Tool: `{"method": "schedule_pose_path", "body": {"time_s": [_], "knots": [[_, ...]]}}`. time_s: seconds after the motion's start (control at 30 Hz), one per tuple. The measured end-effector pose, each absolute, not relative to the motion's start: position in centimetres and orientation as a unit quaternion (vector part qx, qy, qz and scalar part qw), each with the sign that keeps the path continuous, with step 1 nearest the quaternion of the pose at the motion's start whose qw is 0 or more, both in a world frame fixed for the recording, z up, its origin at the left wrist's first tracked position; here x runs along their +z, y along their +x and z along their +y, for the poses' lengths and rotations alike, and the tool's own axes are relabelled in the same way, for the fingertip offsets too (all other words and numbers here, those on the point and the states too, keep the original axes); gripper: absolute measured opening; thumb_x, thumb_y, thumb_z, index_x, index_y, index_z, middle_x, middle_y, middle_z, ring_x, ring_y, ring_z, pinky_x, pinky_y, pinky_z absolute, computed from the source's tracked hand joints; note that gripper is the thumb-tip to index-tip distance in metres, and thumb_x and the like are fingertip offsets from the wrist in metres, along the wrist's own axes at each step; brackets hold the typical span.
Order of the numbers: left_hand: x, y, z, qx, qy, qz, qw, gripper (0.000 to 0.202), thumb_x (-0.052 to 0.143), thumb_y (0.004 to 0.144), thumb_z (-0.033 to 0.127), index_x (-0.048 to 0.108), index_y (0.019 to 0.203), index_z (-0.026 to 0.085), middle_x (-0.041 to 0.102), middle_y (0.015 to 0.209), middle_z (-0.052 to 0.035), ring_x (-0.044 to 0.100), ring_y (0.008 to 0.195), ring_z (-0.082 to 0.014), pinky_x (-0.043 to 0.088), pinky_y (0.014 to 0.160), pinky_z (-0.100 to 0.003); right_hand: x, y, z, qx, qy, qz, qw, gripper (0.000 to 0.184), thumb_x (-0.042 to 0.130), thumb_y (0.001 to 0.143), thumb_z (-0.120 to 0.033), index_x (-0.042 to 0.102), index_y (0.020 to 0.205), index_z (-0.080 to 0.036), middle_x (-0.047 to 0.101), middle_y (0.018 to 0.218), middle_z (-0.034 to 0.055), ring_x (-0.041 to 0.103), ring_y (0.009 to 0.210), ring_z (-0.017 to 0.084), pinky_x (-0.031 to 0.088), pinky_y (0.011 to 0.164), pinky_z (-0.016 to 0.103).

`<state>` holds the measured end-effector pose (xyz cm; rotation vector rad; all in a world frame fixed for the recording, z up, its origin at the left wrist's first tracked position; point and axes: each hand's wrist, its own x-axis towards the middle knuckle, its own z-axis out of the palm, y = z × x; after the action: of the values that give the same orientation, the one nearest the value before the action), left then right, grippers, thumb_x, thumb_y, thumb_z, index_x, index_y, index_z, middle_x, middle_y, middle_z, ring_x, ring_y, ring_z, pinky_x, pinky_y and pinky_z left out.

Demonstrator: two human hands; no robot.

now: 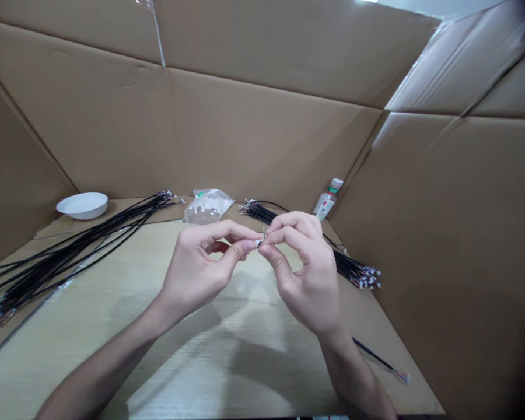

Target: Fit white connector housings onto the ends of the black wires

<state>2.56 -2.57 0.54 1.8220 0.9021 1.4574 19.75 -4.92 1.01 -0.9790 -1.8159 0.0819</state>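
Note:
Above the middle of the table, my left hand (201, 265) is closed in a pinch on a small white connector (258, 243). Facing it, my right hand (310, 271) pinches thin wires (265, 233) right beside the connector; its fingertips nearly meet those of the left. Whether the wires sit inside the connector is too small to tell. From behind my right forearm a black cable (378, 354) comes out, ending in a small plug on the table. I cannot tell if it is the one in my fingers.
Bundled black cables (70, 251) lie along the left side. A second bundle (354, 270) lies behind my right hand. At the back are a white bowl (82, 206), a clear bag of small white pieces (207, 206) and a leaning bottle (328, 201). Cardboard walls (262, 134) surround the table (166, 361).

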Motion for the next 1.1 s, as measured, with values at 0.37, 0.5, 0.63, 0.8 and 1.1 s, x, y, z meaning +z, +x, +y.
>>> {"method": "schedule_pose_path", "body": {"time_s": [0.37, 0.5, 0.63, 0.8, 1.1], "knots": [[0.3, 2.4, -1.9, 0.536, 0.668, 0.338, 0.390, 0.005, 0.078, 0.085, 0.019, 0.083, 0.087, 0.019, 0.079, 0.079, -0.0042, 0.069, 0.068, -0.0147, 0.056, 0.060, -0.022, 0.4, 18.9, -4.5, -0.049, -0.396, -0.758, 0.516, 0.021, 0.060, 0.095, -0.004, 0.063, 0.086, -0.023, 0.067, 0.099, 0.0065, 0.054, 0.103, 0.025, 0.047, 0.092, 0.045], [0.2, 2.0, -0.8, 0.536, 0.637, 0.268, 0.485, 0.005, 0.082, 0.085, 0.023, 0.083, 0.090, 0.020, 0.078, 0.079, -0.0029, 0.065, 0.065, -0.0102, 0.055, 0.060, -0.018, 0.8, 19.6, -4.2, 0.068, -0.382, -0.742, 0.548, 0.013, 0.070, 0.095, -0.015, 0.069, 0.086, -0.024, 0.069, 0.099, 0.0045, 0.062, 0.100, 0.023, 0.050, 0.092, 0.043], [0.0, 1.4, 0.1, 0.531, 0.602, 0.228, 0.551, 0.008, 0.082, 0.087, 0.024, 0.084, 0.094, 0.022, 0.078, 0.086, -0.0034, 0.065, 0.068, -0.0094, 0.056, 0.065, -0.017, 1.2, 20.5, -3.8, 0.231, -0.357, -0.710, 0.561, 0.006, 0.078, 0.091, -0.028, 0.075, 0.095, -0.026, 0.073, 0.100, 0.0029, 0.067, 0.100, 0.022, 0.053, 0.092, 0.040], [0.0, 1.0, 0.2, 0.534, 0.597, 0.232, 0.552, 0.008, 0.083, 0.086, 0.025, 0.084, 0.093, 0.022, 0.078, 0.086, -0.0040, 0.064, 0.068, -0.0095, 0.056, 0.066, -0.017, 1.2, 20.8, -3.7, 0.301, -0.340, -0.687, 0.568, 0.005, 0.080, 0.089, -0.030, 0.077, 0.089, -0.026, 0.073, 0.100, 0.0030, 0.067, 0.100, 0.021, 0.054, 0.091, 0.038], [0.0, 1.1, -0.1, 0.513, 0.617, 0.211, 0.559, 0.006, 0.081, 0.089, 0.022, 0.084, 0.094, 0.024, 0.076, 0.085, -0.0010, 0.063, 0.071, -0.0072, 0.054, 0.066, -0.013, 1.3, 20.7, -3.9, 0.299, -0.346, -0.684, 0.568, 0.010, 0.078, 0.090, -0.025, 0.076, 0.080, -0.024, 0.069, 0.099, 0.0024, 0.064, 0.101, 0.020, 0.048, 0.099, 0.040]]}}
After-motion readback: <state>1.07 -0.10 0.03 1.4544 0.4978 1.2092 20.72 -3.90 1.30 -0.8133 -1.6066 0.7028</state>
